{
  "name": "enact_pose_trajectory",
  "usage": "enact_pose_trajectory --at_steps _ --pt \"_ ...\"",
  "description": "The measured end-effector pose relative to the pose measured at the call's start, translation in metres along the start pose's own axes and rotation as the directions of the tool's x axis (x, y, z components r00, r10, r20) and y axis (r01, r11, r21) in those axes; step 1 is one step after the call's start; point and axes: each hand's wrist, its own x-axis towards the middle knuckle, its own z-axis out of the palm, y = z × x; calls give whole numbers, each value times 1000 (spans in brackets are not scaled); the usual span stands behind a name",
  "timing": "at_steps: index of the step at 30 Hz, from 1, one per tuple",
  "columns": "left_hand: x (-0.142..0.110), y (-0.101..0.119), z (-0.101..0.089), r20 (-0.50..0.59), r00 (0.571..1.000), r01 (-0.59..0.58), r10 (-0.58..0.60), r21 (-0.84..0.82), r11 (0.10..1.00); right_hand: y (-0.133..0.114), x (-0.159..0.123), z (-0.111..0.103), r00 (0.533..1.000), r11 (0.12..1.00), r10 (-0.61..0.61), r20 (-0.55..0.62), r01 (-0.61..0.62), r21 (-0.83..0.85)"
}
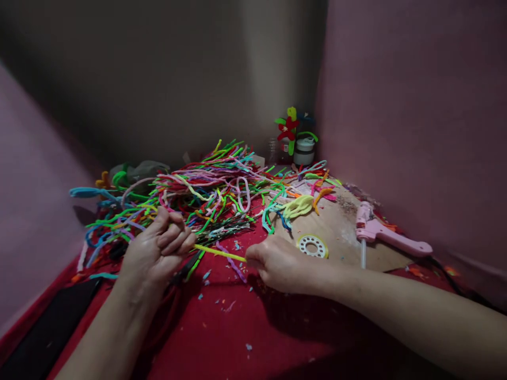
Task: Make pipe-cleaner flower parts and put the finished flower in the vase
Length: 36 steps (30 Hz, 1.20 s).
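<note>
A yellow pipe cleaner (219, 252) stretches nearly straight between my two hands, above the red cloth. My left hand (168, 240) is closed around its left end, fingers curled toward me. The right end is pinched in my right hand (273, 262), with the back of the hand facing up. Just behind my hands lies a big tangled heap of many-coloured pipe cleaners (209, 182). A purple pipe cleaner (233, 264) rests on the cloth beneath the yellow one.
At right, a pink glue gun (376, 232) rests on a brown board (336, 219), near a round white spool (312, 246). A fuzzy red flower (287, 129) stands by a lidded jar (304, 151) at the back. A black flat object (51, 327) lies front left. Scraps dot the red cloth (222, 343).
</note>
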Motion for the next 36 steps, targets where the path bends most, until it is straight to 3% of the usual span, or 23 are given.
enact_pose_trajectory --at_steps 3,7,12,15,17,18,20,23,28,36 --pt "-2 6 0 22 999 -33 32 73 997 -2 -1 -2 1000 1000 -15 15 16 -20" --pt "3 9 -4 8 999 -52 51 79 996 -1 2 -4 999 997 -18 -29 20 77" --pt "10 -8 -3 -44 997 -69 69 11 998 21 1 -36 970 970 172 -173 -136 201" --pt "2 -28 5 52 998 -38 26 238 971 54 -3 -66 914 948 312 -261 -283 144" --pt "-8 -42 14 151 989 -61 -3 418 906 77 -4 -78 844 901 416 -340 -433 29" --pt "-13 -48 19 195 981 -74 -25 484 872 87 -4 -80 830 872 438 -346 -485 -60" --pt "-22 -58 31 238 969 -82 -68 569 818 101 -3 -78 816 812 465 -342 -547 -202" --pt "-28 -69 41 220 968 -34 -117 582 813 107 0 -67 816 756 484 -317 -572 -319" --pt "-23 -75 36 182 971 35 -153 526 849 102 1 -56 815 747 497 -298 -577 -332" --pt "-23 -66 34 123 986 34 -108 493 869 101 -6 -64 846 787 448 -288 -526 -321"
